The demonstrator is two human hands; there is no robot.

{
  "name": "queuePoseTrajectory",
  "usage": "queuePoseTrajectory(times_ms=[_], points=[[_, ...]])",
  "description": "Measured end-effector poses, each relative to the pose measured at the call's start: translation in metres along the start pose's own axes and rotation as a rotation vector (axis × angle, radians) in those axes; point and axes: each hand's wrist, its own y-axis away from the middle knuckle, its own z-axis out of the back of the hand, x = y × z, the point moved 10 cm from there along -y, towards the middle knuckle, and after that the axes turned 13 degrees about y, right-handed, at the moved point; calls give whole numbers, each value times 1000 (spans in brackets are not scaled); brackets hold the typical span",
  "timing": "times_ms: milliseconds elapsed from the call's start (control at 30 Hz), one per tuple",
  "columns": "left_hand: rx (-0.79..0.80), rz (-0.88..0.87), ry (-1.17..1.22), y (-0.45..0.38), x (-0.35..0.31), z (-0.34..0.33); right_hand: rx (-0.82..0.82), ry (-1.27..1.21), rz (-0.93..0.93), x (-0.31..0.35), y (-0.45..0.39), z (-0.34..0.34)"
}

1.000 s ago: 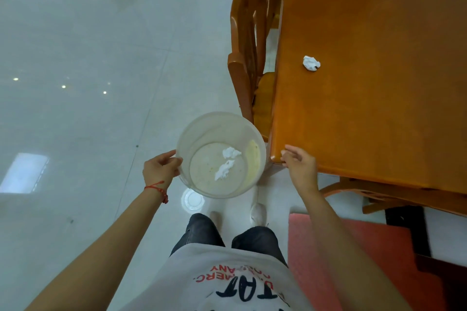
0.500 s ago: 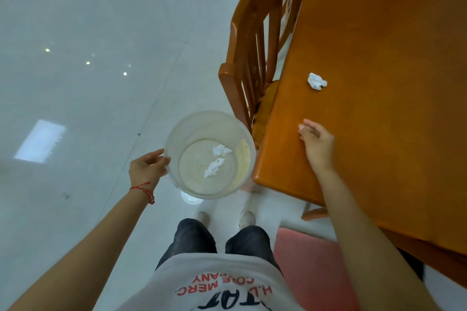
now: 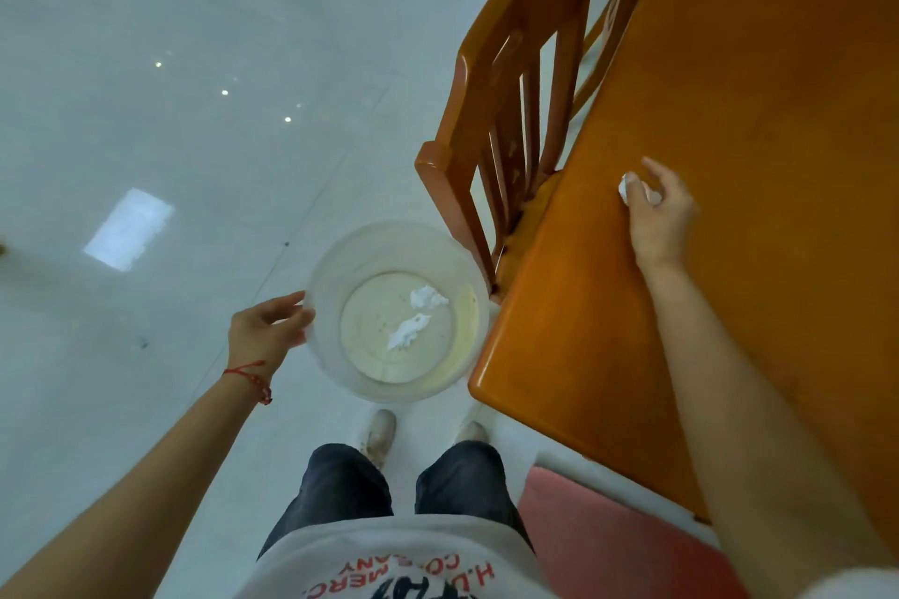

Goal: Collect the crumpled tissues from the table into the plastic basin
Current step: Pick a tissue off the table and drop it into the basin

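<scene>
My left hand (image 3: 265,331) grips the rim of a clear plastic basin (image 3: 321,306) held over the floor, just left of the table's corner. Two crumpled white tissues (image 3: 416,319) lie on the basin's bottom. On the orange wooden table (image 3: 778,112), my right hand (image 3: 659,214) lies over a small crumpled tissue (image 3: 623,186), with fingers curled round it; white paper shows at the fingertips and under the thumb.
An orange wooden chair (image 3: 506,112) stands pushed against the table's left edge, right behind the basin. A red mat (image 3: 608,535) lies on the pale tiled floor (image 3: 170,112) by my feet. My legs and shoes are below the basin.
My right hand has travelled forward along the table from its corner to the tissue and closed over it. The basin in my left hand stayed beside the table corner.
</scene>
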Motion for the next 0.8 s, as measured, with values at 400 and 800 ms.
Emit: queuePoseTrajectory(times_ms=[400, 800], points=[[-13, 13, -2, 5, 5, -1, 158, 145, 149, -4, 4, -41], [5, 33, -3, 9, 9, 1, 112, 64, 87, -4, 94, -47]])
